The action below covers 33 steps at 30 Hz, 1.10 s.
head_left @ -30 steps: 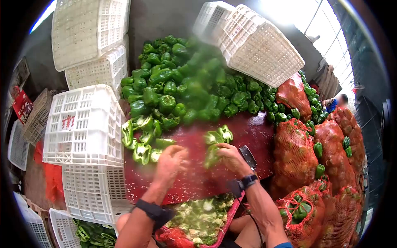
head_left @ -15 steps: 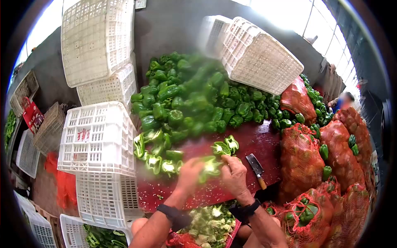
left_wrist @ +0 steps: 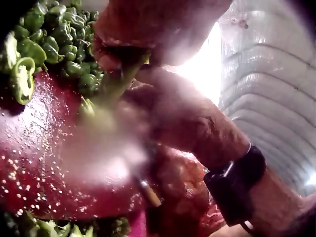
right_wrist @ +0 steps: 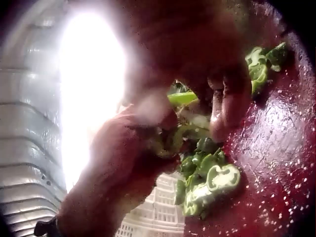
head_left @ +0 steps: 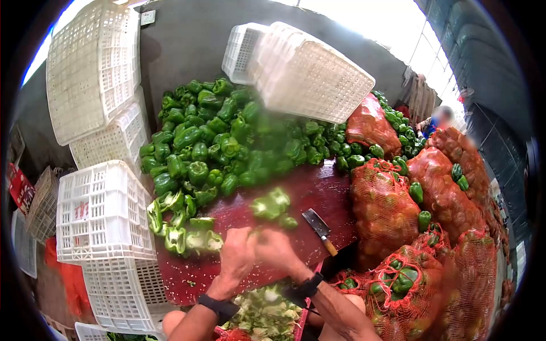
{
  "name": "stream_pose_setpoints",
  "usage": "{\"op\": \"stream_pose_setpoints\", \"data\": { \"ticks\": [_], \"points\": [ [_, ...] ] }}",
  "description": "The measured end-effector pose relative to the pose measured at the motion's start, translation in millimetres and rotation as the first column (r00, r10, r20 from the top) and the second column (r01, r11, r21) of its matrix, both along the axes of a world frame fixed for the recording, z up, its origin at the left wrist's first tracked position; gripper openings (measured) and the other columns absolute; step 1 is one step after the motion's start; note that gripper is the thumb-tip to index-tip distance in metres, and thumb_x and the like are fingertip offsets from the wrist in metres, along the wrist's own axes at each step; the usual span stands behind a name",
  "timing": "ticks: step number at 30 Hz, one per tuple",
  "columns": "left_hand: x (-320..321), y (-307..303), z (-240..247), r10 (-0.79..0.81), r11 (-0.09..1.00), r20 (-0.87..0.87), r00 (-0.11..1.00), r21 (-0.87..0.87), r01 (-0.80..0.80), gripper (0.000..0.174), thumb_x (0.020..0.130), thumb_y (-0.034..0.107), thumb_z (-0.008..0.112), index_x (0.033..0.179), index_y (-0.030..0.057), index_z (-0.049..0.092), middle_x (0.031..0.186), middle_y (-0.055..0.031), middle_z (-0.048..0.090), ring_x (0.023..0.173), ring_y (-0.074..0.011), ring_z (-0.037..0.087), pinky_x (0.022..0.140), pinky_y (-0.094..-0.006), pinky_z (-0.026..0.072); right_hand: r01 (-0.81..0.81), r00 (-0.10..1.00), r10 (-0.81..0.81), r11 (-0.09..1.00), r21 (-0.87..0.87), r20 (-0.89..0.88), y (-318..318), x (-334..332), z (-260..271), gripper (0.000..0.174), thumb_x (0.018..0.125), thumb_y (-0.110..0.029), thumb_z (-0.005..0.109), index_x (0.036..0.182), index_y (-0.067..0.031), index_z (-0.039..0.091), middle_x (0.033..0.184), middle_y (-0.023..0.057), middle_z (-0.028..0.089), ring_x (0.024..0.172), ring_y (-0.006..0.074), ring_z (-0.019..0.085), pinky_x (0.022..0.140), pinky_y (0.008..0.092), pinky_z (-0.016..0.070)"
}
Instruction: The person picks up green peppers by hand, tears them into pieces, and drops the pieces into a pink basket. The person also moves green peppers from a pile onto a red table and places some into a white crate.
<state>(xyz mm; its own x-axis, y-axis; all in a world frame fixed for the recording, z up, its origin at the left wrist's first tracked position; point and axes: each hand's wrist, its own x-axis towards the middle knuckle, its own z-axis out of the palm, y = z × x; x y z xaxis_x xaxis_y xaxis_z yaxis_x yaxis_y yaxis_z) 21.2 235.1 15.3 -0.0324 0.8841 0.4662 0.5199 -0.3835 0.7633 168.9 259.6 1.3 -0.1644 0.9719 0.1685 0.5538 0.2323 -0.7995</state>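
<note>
Both the bare left hand (head_left: 236,257) and the bare right hand (head_left: 277,250) have drawn in against each other since half a second ago, closing on the piece between them. Beneath them spreads the broad, glossy dark-red table (head_left: 327,187); ahead of both hands rises a great heap of whole green bell peppers (head_left: 196,136). Just below the wrists sits a pink-edged tub (left_wrist: 139,224) of pale green scraps, close enough, I judge, that waste could be dropped with barely a reach. Right of the right hand, a square-bladed metal knife with a wooden handle (head_left: 317,223) lies on the table; better left there while both hands are busy. Left of the left hand lie cut green peppers with pale insides (head_left: 176,240), and a few more wait just past the fingertips.

Between the hands is a pale green piece of pepper (left_wrist: 118,86). The left hand grips it; the right hand's fingers curl beside it, but blur hides whether they pinch or merely touch. For clean work, I would steady the outer wall with the left hand and apply force gently from the right, since thin flesh may snap, keeping fingertips off the scattered cream-coloured seeds (left_wrist: 34,185), likely slippery
</note>
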Motion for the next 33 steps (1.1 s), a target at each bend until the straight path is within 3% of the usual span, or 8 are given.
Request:
{"op": "stream_pose_setpoints", "data": {
  "ticks": [4,5,10,22,24,28,30,33],
  "points": [
    [4,-9,7,-0.024,1.000,-0.089,0.996,0.017,0.026,0.023,0.092,0.010,0.064,0.113,-0.0010,0.064,0.100,-0.0205,0.063,0.092,-0.0386,0.063,0.081,-0.0441,0.0524,0.038,0.992,-0.069,0.966,-0.257,-0.109,-5,-1,-3,0.039,0.085,-0.035,0.069,0.090,0.0029,0.066,0.079,0.0232,0.069,0.070,0.0329,0.069,0.063,0.0447,0.0527],
    [4,-12,10,-0.022,1.000,-0.116,0.993,-0.005,0.021,0.023,0.092,0.009,0.064,0.113,-0.0009,0.063,0.100,-0.0207,0.063,0.092,-0.0387,0.063,0.081,-0.0442,0.0524,0.084,0.995,-0.087,0.994,-0.075,-0.038,-4,-5,-21,0.035,0.085,-0.033,0.068,0.090,0.0020,0.066,0.080,0.0243,0.069,0.072,0.0365,0.069,0.063,0.0462,0.0523],
    [5,-18,15,-0.072,0.996,-0.278,0.958,0.028,0.083,0.022,0.091,0.007,0.063,0.112,-0.0008,0.062,0.101,-0.0222,0.062,0.094,-0.0395,0.062,0.081,-0.0451,0.0525,0.088,0.990,-0.101,0.989,-0.120,-0.102,2,-10,-56,0.031,0.085,-0.031,0.066,0.088,0.0001,0.065,0.081,0.0255,0.067,0.074,0.0395,0.067,0.067,0.0475,0.0522],
    [-16,-3,6,-0.154,0.982,-0.024,0.988,-0.117,0.151,0.028,0.092,0.014,0.059,0.113,-0.0036,0.066,0.106,-0.0231,0.068,0.097,-0.0369,0.066,0.087,-0.0430,0.0519,0.023,1.000,-0.024,0.984,0.177,0.001,4,-25,-52,0.025,0.089,-0.010,0.056,0.110,0.0030,0.052,0.084,0.0314,0.063,0.084,0.0514,0.062,0.070,0.0575,0.0488],
    [-23,1,5,-0.179,0.981,-0.022,0.984,-0.081,0.177,0.026,0.095,0.014,0.058,0.113,-0.0027,0.066,0.101,-0.0171,0.069,0.089,-0.0285,0.067,0.080,-0.0383,0.0533,0.053,0.995,-0.032,0.973,0.227,-0.093,-4,-19,-30,0.025,0.089,-0.010,0.057,0.111,0.0029,0.055,0.083,0.0298,0.063,0.078,0.0483,0.064,0.068,0.0545,0.0504],
    [-31,0,8,-0.116,0.900,0.368,0.923,-0.355,0.254,0.025,0.098,0.016,0.059,0.115,-0.0013,0.066,0.088,-0.0059,0.068,0.074,-0.0113,0.061,0.066,-0.0266,0.0513,0.023,0.990,-0.005,0.992,0.127,-0.143,-15,-9,11,0.027,0.096,-0.012,0.055,0.117,0.0026,0.062,0.077,0.0165,0.065,0.063,0.0218,0.063,0.056,0.0369,0.0512],
    [-37,3,16,-0.057,0.829,0.702,0.710,-0.363,0.425,0.020,0.100,0.009,0.057,0.117,0.0013,0.064,0.096,-0.0006,0.066,0.079,-0.0068,0.061,0.064,-0.0240,0.0519,0.013,0.933,-0.051,0.994,-0.107,-0.357,-13,-4,32,0.029,0.098,-0.012,0.052,0.121,0.0018,0.062,0.075,0.0082,0.065,0.059,0.0133,0.061,0.052,0.0317,0.0485],
    [-45,7,24,0.026,0.833,0.792,0.611,-0.356,0.425,0.018,0.098,0.009,0.060,0.115,0.0023,0.063,0.096,-0.0004,0.066,0.080,-0.0070,0.061,0.066,-0.0216,0.0511,-0.035,0.756,-0.165,0.956,-0.290,-0.634,-19,0,86,0.030,0.099,-0.017,0.052,0.120,-0.0003,0.064,0.076,0.0026,0.063,0.051,0.0094,0.057,0.043,0.0254,0.0474]
  ]
}}
